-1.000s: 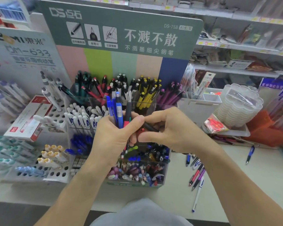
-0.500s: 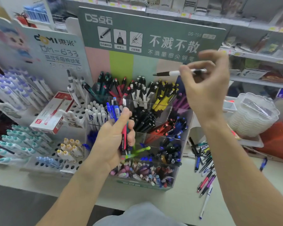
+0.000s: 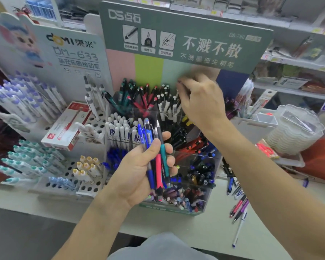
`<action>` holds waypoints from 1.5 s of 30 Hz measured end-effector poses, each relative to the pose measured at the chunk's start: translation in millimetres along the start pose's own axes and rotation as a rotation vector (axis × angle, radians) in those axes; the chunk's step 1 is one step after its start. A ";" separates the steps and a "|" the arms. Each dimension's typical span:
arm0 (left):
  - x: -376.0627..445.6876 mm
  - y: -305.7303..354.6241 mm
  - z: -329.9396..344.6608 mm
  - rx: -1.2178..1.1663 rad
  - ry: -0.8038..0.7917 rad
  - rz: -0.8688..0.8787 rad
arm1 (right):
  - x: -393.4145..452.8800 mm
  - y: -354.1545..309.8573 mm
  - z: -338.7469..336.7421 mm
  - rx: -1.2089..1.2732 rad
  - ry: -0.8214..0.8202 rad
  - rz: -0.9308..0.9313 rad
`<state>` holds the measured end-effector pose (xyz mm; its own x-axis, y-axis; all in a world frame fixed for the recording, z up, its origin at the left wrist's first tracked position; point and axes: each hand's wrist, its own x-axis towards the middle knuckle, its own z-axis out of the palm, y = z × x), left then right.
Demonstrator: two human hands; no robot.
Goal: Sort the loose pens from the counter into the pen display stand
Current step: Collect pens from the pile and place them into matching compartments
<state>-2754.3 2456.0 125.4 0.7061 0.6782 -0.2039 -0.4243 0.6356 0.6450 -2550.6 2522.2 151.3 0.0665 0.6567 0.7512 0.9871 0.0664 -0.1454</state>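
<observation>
The clear tiered pen display stand (image 3: 212, 186) stands on the counter under a green sign, its compartments full of pens sorted by colour. My left hand (image 3: 137, 173) grips a bundle of pens (image 3: 159, 166) in front of the stand: blue, red, teal and dark ones. My right hand (image 3: 203, 102) reaches over the back row with its fingertips bunched at the white-and-black pens (image 3: 165, 104). The white pen it pinches is mostly hidden behind the hand. Several loose pens (image 3: 238, 203) lie on the counter right of the stand.
A white perforated pen rack (image 3: 90, 188) with capped pens fills the left side, with a red-and-white box (image 3: 68, 126) on it. A stack of clear plastic containers (image 3: 293, 132) and an orange bag (image 3: 319, 162) sit at the right. Store shelves run behind.
My right hand drew a white pen out of the bundle, lifted it high, then came down left to the back row. The view shifted left and down.
</observation>
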 end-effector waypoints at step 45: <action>-14.5 -55.8 -6.7 0.325 -0.038 -0.266 | -134.2 27.1 -84.4 0.384 0.129 0.490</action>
<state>-2744.7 2413.2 87.5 0.7896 0.4884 -0.3714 -0.0279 0.6333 0.7734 -2520.6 2372.5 100.8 0.5380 0.5846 0.6073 0.7171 0.0613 -0.6943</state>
